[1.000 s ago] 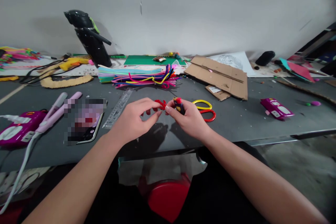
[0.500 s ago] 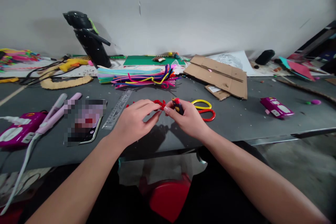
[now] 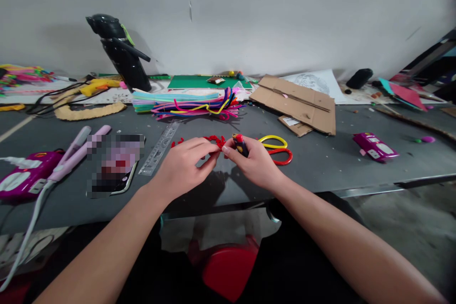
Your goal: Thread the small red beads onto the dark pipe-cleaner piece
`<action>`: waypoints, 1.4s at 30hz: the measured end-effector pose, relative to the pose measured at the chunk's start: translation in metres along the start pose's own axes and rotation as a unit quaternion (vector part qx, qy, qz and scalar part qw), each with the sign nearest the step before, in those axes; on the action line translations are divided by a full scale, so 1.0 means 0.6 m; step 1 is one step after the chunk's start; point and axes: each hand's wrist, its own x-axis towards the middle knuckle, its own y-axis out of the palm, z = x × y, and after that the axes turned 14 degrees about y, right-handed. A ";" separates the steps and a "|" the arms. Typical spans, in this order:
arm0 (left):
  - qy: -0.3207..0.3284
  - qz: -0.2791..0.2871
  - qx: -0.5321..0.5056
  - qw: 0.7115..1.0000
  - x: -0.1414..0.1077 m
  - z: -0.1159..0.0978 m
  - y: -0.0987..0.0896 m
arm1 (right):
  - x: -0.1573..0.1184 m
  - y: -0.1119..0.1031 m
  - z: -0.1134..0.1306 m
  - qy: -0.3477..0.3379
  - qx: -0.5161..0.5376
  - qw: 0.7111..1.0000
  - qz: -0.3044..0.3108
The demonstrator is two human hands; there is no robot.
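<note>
Between the fingertips of both hands is a red fuzzy pipe-cleaner piece (image 3: 220, 142), small and partly covered by the fingers. My left hand (image 3: 188, 161) pinches it from the left, and more red fuzzy bits show behind the knuckles. My right hand (image 3: 252, 159) pinches its other side with thumb and index finger. Tucked in that same palm is a dark lighter-like object (image 3: 241, 144) with a red and yellow end. Scissors (image 3: 281, 156) with one yellow and one red handle lie just right of it, their blades hidden. A clear ruler (image 3: 159, 149) rests left of my left hand.
A phone (image 3: 123, 164), a pink hair straightener (image 3: 76, 154) and a purple power strip (image 3: 28, 175) lie at left. Behind the hands are bundled pipe cleaners (image 3: 195, 104), cardboard (image 3: 297, 102) and a tilted black flask (image 3: 124, 57). Another purple device (image 3: 375, 146) sits at right.
My left hand has shifted slightly, and its fingers have tilted, so more of the red fuzzy piece shows behind them. The right hand stays almost in place.
</note>
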 end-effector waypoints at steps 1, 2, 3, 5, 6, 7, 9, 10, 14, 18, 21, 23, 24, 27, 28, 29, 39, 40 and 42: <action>-0.001 -0.001 0.000 1.000 0.000 0.000 0.000 | 0.000 0.000 0.000 0.001 -0.002 1.000 -0.001; -0.001 -0.001 0.000 1.000 0.000 0.000 0.000 | 0.000 0.000 0.001 0.002 -0.003 1.000 -0.002; -0.002 0.000 -0.001 1.000 0.000 0.000 0.000 | 0.000 0.001 0.001 0.003 -0.004 1.000 -0.004; -0.003 0.001 -0.001 1.000 0.001 -0.001 0.000 | -0.001 0.001 0.001 0.004 -0.004 1.000 -0.003; -0.004 0.001 0.000 1.000 0.001 -0.001 0.000 | -0.001 0.001 0.001 0.004 -0.003 1.000 -0.001; -0.005 0.002 0.000 1.000 0.002 -0.002 0.000 | -0.001 0.002 0.001 0.004 -0.002 1.000 0.000; -0.006 0.004 0.001 1.000 0.002 -0.002 0.001 | -0.001 0.002 0.002 0.005 -0.001 1.000 0.000; -0.007 0.006 0.001 1.000 0.002 -0.002 0.001 | -0.001 0.002 0.002 0.006 -0.002 1.000 0.000; -0.018 0.015 0.001 1.000 0.000 0.001 0.000 | -0.003 0.001 0.005 0.006 0.004 1.000 -0.006; -0.036 0.025 0.013 0.999 0.003 0.004 -0.012 | -0.004 0.001 0.010 0.078 0.077 0.994 0.009; -0.046 0.022 0.017 0.999 0.006 0.006 -0.022 | -0.005 0.002 0.012 0.148 0.127 0.979 0.062; -0.051 0.018 0.017 0.998 0.006 0.006 -0.025 | -0.006 0.004 0.013 0.167 0.139 0.972 0.089; -0.051 0.015 0.016 0.998 0.006 0.005 -0.026 | -0.007 0.004 0.014 0.173 0.144 0.969 0.100; -0.046 0.000 0.008 0.999 0.005 0.004 -0.022 | -0.010 0.008 0.013 0.196 0.152 0.962 0.117; -0.044 -0.004 0.004 0.999 0.004 0.003 -0.020 | -0.011 0.009 0.013 0.200 0.149 0.961 0.117; -0.043 -0.008 0.000 0.999 0.004 0.002 -0.018 | -0.012 0.010 0.012 0.201 0.145 0.962 0.115; -0.062 -0.029 -0.026 0.997 0.009 -0.013 -0.011 | -0.016 0.016 0.014 0.191 0.152 0.964 0.103; -0.061 -0.030 -0.030 0.997 0.010 -0.014 -0.010 | -0.016 0.016 0.014 0.189 0.156 0.964 0.101; -0.062 -0.031 -0.038 0.997 0.011 -0.016 -0.009 | -0.016 0.017 0.014 0.185 0.159 0.965 0.097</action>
